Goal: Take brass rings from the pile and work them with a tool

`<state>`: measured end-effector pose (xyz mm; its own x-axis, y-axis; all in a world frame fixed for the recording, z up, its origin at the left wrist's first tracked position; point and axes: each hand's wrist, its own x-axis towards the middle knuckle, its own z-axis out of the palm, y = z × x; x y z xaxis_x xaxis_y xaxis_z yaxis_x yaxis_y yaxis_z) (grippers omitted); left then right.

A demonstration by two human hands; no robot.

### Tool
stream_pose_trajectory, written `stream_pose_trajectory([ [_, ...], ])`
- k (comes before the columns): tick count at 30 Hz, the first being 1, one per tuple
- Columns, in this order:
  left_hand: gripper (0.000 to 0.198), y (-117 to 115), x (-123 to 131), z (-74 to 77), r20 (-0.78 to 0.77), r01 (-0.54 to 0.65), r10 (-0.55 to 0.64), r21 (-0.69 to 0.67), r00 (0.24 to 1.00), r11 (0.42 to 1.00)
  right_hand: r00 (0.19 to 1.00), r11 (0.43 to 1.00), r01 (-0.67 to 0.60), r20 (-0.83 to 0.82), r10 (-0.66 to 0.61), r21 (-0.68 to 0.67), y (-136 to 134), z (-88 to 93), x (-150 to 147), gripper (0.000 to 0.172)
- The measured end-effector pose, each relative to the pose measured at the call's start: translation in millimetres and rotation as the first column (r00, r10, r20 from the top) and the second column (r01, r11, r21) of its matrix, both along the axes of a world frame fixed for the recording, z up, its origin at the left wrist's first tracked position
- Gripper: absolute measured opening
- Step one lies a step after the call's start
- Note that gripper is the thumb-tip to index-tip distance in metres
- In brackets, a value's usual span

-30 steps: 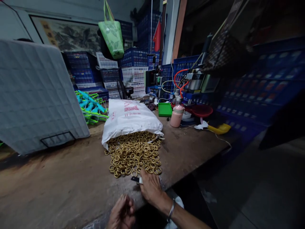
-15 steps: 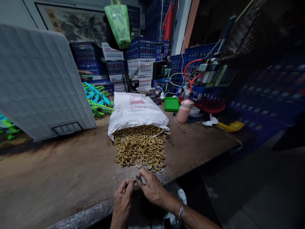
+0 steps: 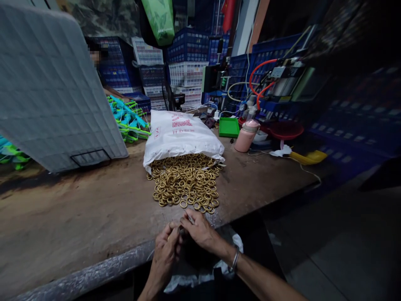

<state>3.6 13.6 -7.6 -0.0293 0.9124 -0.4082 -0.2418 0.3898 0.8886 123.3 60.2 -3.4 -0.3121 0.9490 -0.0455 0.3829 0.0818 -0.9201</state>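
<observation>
Just in front of the table edge, my left hand (image 3: pixel 165 247) is closed in a pinch. A trace of gold colour between its fingers looks like one of the rings, mostly hidden. My right hand (image 3: pixel 201 232), a bangle (image 3: pixel 234 260) on its wrist, is closed with fingertips meeting the left ones. A small thin grey tool (image 3: pixel 189 218) shows at its fingers; its kind cannot be made out. Beyond the hands lies a pile of gold-coloured metal rings (image 3: pixel 184 184), spilling from the open mouth of a white sack (image 3: pixel 184 140) with red print.
A grey padded panel (image 3: pixel 59 92) stands on the table (image 3: pixel 94 209) at left, beside blue-green plastic pieces (image 3: pixel 128 117). To the right are a green tray (image 3: pixel 228 127), a pink bottle (image 3: pixel 246 137), a yellow scoop (image 3: pixel 308 157) and a machine with red hoses (image 3: pixel 282 79). Another person is partly hidden behind the panel.
The view has tilted down, so the scene sits higher. My hands stay together, their fingers slightly shifted. A person's head now shows beside the panel.
</observation>
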Motion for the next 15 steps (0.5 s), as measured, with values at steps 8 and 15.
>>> stream_pose_trajectory([
  [8,0.030,-4.4,-1.7,-1.2,0.159,0.016,-0.017,0.011,0.987,1.000,0.998,0.998,-0.059,-0.031,0.060,0.027,0.4,6.4,2.1,0.019],
  [15,0.029,-5.6,-0.6,3.8,0.183,-0.045,0.042,0.012,0.982,0.999,0.952,0.969,-0.175,0.279,0.122,0.172,-5.8,-1.3,5.1,0.013],
])
